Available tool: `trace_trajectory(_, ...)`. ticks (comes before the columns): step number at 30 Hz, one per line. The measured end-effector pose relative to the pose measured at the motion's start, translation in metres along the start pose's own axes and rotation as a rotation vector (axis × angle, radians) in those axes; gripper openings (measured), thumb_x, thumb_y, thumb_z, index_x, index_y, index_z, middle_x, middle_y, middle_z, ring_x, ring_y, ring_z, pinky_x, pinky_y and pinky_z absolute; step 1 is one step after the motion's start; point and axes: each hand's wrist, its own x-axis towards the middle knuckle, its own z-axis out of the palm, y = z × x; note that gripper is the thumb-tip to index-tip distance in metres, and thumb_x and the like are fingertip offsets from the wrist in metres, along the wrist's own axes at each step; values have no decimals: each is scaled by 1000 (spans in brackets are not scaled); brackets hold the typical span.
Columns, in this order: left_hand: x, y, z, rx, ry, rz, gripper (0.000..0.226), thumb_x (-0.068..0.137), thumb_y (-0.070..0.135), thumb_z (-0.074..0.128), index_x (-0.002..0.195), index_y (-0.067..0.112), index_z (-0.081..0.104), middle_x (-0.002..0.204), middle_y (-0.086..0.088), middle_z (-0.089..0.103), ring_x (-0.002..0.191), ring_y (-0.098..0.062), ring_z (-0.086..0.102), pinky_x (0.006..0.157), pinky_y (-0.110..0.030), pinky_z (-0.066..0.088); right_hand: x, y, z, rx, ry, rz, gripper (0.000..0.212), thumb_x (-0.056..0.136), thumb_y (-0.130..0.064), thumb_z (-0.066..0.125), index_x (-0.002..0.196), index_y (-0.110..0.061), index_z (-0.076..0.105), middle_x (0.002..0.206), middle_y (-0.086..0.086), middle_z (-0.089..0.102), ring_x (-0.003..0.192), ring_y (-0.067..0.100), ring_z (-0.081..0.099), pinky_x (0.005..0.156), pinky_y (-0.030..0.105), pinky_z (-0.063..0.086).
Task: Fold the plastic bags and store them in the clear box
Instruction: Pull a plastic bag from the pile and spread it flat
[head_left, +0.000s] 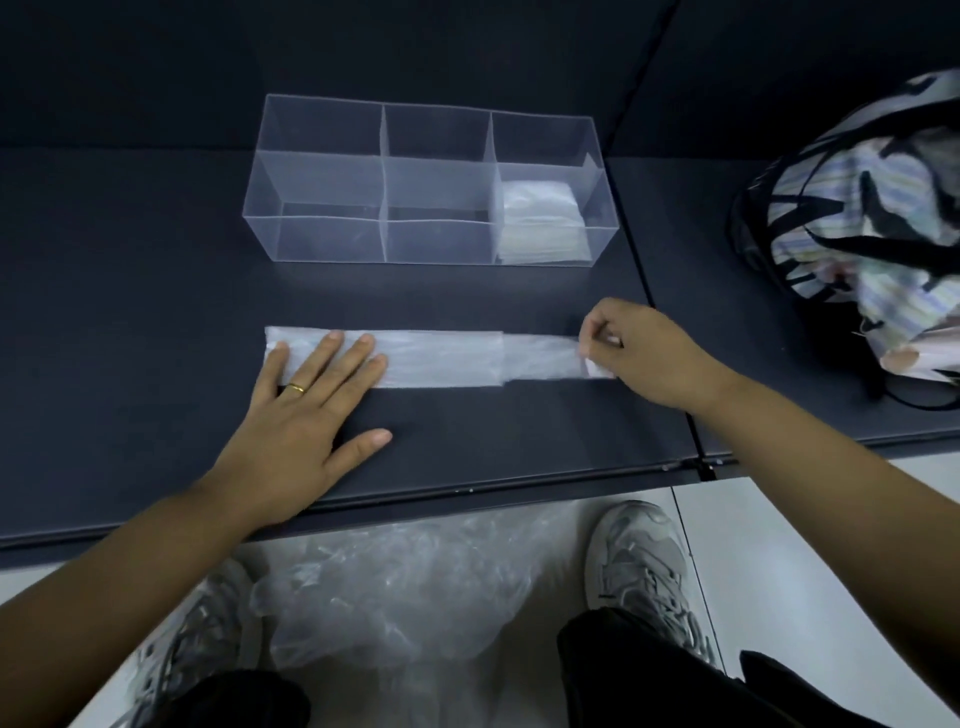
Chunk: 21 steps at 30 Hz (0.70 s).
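A white plastic bag (441, 358), folded into a long narrow strip, lies flat across the dark table. My left hand (306, 415) presses its left end with straight fingers spread. At the strip's right end my right hand (644, 353) pinches the bag's handle end between curled fingers. Behind the strip stands the clear box (322, 187) with divided compartments. Its right front compartment holds a stack of folded white bags (540, 218); the other compartments look bare.
A mesh bag with striped cloth (872, 223) sits on the adjoining table at the right. A heap of loose clear plastic bags (400, 592) lies on the floor between my shoes, below the table's front edge (467, 499).
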Motion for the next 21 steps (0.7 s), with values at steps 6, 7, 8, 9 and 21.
trace_trajectory(6, 20, 27, -17, -35, 105, 194, 80, 88, 69, 27, 138, 10, 49, 151, -7, 37, 144, -24, 23, 117, -47, 9, -57, -3, 3, 537, -259, 335, 13, 87, -1, 64, 95, -12, 62, 68, -3, 64, 51, 4, 56, 49, 19, 45)
trace_trajectory(7, 23, 45, -17, -57, 113, 244, 82, 87, 69, 31, 141, 9, 46, 152, -8, 36, 144, -26, 23, 117, -45, 11, -65, -6, 2, 593, -284, 374, 14, 87, -1, 63, 96, -11, 62, 67, -3, 65, 52, 4, 57, 50, 19, 46)
trace_trajectory(8, 24, 66, -16, -89, 119, 289, 84, 86, 69, 33, 144, 8, 41, 153, -9, 33, 145, -25, 21, 117, -43, 11, -73, -10, 0, 644, -307, 394, 14, 87, -1, 63, 96, -11, 63, 68, -3, 65, 55, 5, 59, 52, 19, 47)
trace_trajectory(9, 25, 86, -16, -122, 121, 314, 86, 86, 69, 34, 147, 7, 34, 155, -8, 28, 146, -24, 18, 118, -41, 9, -81, -16, -2, 692, -329, 391, 13, 86, -2, 63, 95, -11, 63, 69, -2, 65, 58, 7, 61, 53, 20, 47)
trace_trajectory(21, 27, 113, -52, -1424, 41, -303, 22, 96, 29, 55, 99, 13, 70, 87, 27, 69, 86, 16, 58, 79, -2, 37, -52, -49, 7, 950, -392, 11, 50, 89, -46, 45, 131, -20, 51, 120, -3, 63, 56, 11, 39, 55, 22, 37)
